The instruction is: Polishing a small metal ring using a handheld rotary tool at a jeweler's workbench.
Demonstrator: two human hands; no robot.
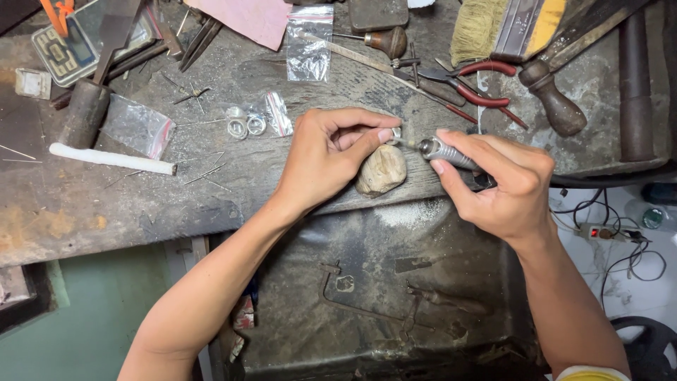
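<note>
The scarred wooden workbench [106,212] is carrying everything, and below its front edge a dark catch tray [395,282] is hanging with a saw frame [367,296] lying in it. At the bench edge a worn wooden bench pin [381,170] is jutting out, serving as the rest for the work.

The left hand [331,152] is curling over that pin, thumb and forefinger pinching a small silver ring [395,134] tightly just above it. The right hand [504,187] is gripping a metal rotary handpiece [446,152] like a pen, its fine tip touching the ring's side. Both hands are closed on what they hold, and they are almost meeting at the ring.

To do this well, the ring likely wants bracing against the pin rather than floating, with the heels of both hands anchored so the tip is not skating. Light pressure and a shallow angle seem safest, since the thumb is sitting right beside the spinning tip.

Farther back, red-handled pliers [479,88] and a bristle brush [479,28] are lying to the right, a white rod [113,159] to the left, small plastic bags [308,44] near the middle, and two loose silver rings [245,127] are waiting just left of the working hand.
</note>
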